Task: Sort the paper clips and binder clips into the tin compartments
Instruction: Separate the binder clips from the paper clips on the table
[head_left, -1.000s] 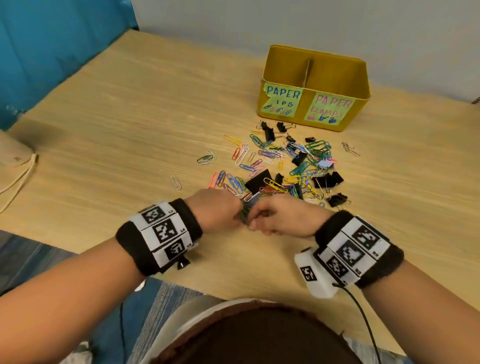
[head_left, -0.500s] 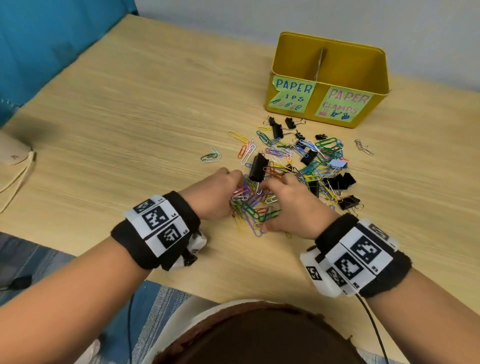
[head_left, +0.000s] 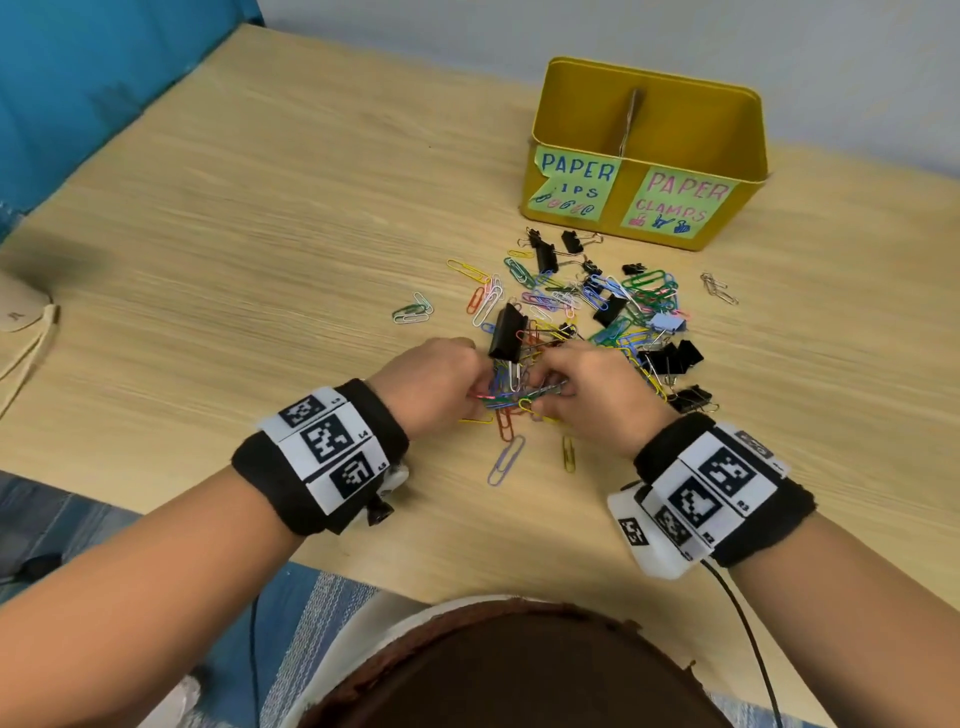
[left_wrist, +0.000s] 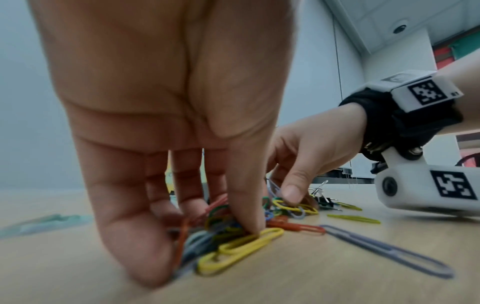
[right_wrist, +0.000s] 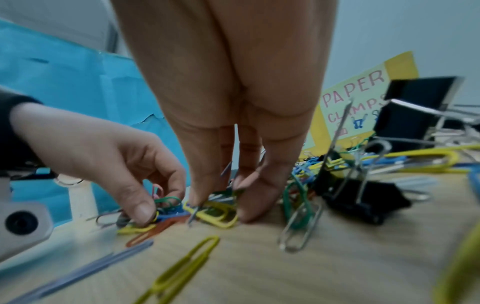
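A yellow tin (head_left: 644, 104) stands at the far right with a divider; its left label reads PAPER CLIPS, its right PAPER CLAMPS (right_wrist: 353, 98). Before it lies a mixed pile (head_left: 597, 306) of coloured paper clips and black binder clips. At the pile's near edge my left hand (head_left: 480, 387) and right hand (head_left: 545, 387) face each other, and each pinches part of a bunch of paper clips (head_left: 511, 397) on the table. In the left wrist view, my left hand (left_wrist: 207, 236) has thumb and fingers closed on that bunch. My right hand (right_wrist: 226, 201) grips yellow and green clips. A large black binder clip (head_left: 506, 332) lies just beyond the hands.
Loose purple (head_left: 506, 460) and olive (head_left: 569, 453) clips lie nearer me than the hands. A green and white pair (head_left: 413, 312) sits left of the pile, silver clips (head_left: 719, 288) to its right. A beige object with a cord (head_left: 21, 312) is at the table's left edge.
Both hands slid away from me to the pile's near edge and drew a bunch of coloured clips together between them. A few clips now lie loose behind the hands.
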